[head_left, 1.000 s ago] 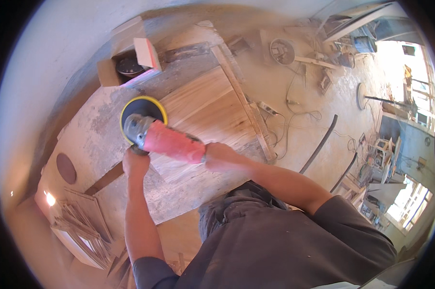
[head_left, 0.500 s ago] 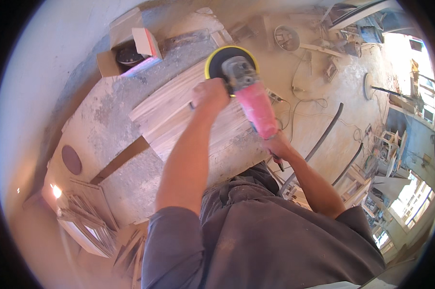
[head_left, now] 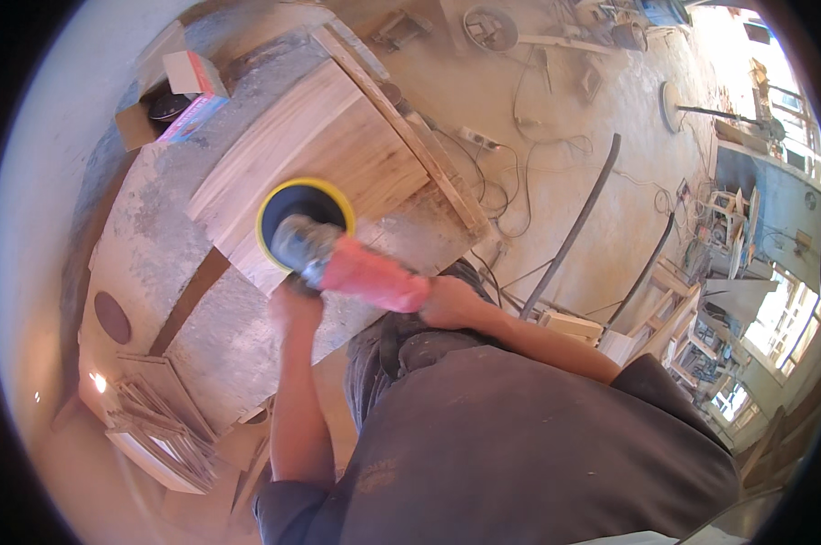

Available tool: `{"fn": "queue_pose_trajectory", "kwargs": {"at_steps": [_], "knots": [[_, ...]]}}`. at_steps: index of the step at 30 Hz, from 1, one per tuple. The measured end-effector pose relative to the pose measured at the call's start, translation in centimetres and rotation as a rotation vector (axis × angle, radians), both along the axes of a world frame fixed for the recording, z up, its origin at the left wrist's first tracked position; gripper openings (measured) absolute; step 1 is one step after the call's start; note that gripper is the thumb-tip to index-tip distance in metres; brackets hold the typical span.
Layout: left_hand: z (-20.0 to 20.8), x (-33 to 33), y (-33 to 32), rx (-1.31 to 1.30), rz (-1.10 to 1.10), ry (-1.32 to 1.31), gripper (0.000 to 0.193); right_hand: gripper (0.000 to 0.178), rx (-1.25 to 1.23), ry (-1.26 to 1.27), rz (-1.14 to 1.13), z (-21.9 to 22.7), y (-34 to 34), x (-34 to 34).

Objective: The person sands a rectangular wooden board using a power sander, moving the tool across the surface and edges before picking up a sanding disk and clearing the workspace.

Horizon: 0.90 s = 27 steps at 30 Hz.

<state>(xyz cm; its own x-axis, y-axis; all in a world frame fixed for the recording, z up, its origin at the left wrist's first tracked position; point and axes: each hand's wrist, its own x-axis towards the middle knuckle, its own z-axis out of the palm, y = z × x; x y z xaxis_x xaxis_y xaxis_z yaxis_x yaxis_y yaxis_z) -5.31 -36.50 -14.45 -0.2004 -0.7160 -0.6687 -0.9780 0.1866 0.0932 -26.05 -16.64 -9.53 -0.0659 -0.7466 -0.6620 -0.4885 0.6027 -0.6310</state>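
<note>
A red power sander (head_left: 369, 272) with a metal gear head and a round, yellow-rimmed black pad lies over the near left part of a pale wooden panel (head_left: 347, 123). My left hand (head_left: 297, 309), slightly blurred, is closed at the side handle by the gear head. At the tool's rear end, my right hand (head_left: 447, 302) wraps round the grip. The pad hides the wood under it, so I cannot tell how firmly it touches. A long wooden strip (head_left: 406, 127) runs along the panel's far right edge.
The panel lies on a worn, stained worktop (head_left: 219, 341). On its left rest a brown sanding disc (head_left: 112, 317) and an open cardboard box (head_left: 192, 74). Thin boards (head_left: 160, 422) lean at lower left. A power strip (head_left: 478, 138) and cords lie on the dusty floor.
Both hands have swung the sander from the panel's far side back toward me and left. The tool has turned, and more of the panel and the wooden strip now shows. The view has shifted.
</note>
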Motion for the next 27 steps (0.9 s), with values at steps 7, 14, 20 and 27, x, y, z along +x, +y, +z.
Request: {"fn": "queue_pose_trajectory", "kwargs": {"at_steps": [7, 14, 20, 27], "knots": [[-2.2, 7.1, 2.2, -0.111, 0.124, 0.047, 0.020, 0.034, 0.259, -0.061, 0.050, -1.9, -0.2, 2.1], [4.0, -13.2, 4.1, 0.177, -0.184, 0.041, 0.029, 0.033, 0.183, 0.043, -0.272, -3.4, 11.6, -4.4], [4.3, -21.7, 0.9, 0.113, -0.315, 0.161, 0.026, 0.042, 0.385, -0.010, -0.522, -1.2, 8.2, -10.2], [3.2, -15.0, -6.4, -0.028, -0.181, 0.063, 0.029, 0.032, 0.078, -0.070, -0.164, -2.4, -1.0, -8.8]]}}
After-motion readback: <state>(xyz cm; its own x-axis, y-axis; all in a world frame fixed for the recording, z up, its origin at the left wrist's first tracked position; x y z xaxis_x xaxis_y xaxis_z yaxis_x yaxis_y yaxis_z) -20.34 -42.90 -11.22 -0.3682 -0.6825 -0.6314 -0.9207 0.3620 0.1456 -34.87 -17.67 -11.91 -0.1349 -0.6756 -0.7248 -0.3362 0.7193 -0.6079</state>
